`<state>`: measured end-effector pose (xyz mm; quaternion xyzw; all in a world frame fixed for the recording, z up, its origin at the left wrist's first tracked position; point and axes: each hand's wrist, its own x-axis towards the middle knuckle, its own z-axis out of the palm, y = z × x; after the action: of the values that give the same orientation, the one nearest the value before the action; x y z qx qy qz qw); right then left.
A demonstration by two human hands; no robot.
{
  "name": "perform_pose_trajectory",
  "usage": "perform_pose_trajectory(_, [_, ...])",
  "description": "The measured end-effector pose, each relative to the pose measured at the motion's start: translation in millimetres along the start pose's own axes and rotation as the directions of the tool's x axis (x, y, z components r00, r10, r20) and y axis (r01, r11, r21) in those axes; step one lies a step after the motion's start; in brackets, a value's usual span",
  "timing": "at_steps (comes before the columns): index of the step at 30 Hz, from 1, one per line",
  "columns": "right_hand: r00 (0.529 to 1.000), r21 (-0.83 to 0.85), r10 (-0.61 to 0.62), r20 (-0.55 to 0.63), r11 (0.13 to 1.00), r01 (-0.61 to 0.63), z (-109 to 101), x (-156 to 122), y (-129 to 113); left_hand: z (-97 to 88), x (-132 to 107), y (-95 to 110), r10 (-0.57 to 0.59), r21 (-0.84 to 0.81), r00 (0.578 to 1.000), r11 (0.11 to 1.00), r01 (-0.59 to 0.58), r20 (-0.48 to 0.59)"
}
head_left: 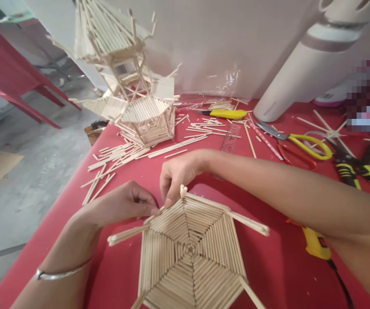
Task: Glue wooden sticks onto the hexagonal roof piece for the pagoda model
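Observation:
A hexagonal panel of thin wooden sticks [217, 244], laid in rings around a centre, lies low in front of me. Pairs of sticks jut out from its corners. My left hand [128, 201], with a silver bangle on the wrist, pinches the panel's upper left edge between thumb and fingers. Close beside it, my right hand [180, 174] reaches across from the right and presses thumb and fingers on the same edge, near the top corner. Whether a separate stick lies under the fingertips, I cannot make out.
A tiered stick model [149, 116] stands at the back left, with loose sticks [117, 159] around it. On the red table [114, 266] lie a yellow cutter [228, 113], scissors [310, 146], pliers [346, 171], a clear ruler [230, 139] and a yellow corded tool [316, 244]. A white pipe [297, 73] rises behind.

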<state>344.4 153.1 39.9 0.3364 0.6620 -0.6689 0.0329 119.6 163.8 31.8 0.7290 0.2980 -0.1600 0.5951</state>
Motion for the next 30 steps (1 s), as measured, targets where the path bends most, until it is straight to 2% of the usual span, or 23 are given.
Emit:
perform_pose_trajectory(7, [0.999,0.043,-0.003,0.032,0.999,0.002,1,3,3,-1.3,0,-8,0.02,-0.051,0.999,0.999,-0.018,0.032])
perform_pose_trajectory(18, [1.0,0.096,0.009,0.025,0.995,-0.012,3,7,9,-1.0,-2,-9,0.021,-0.012,0.999,1.0,-0.021,0.044])
perform_pose_trajectory(26, [0.998,0.144,-0.027,0.061,0.989,0.018,2,11,17,2.2,-3,-6,-0.03,0.025,1.0,0.999,0.03,-0.004])
perform_pose_trajectory(30, [0.998,0.142,-0.013,0.053,0.99,0.005,3,11,16,4.3,-5,-4,-0.019,0.024,0.999,1.0,0.02,-0.047])
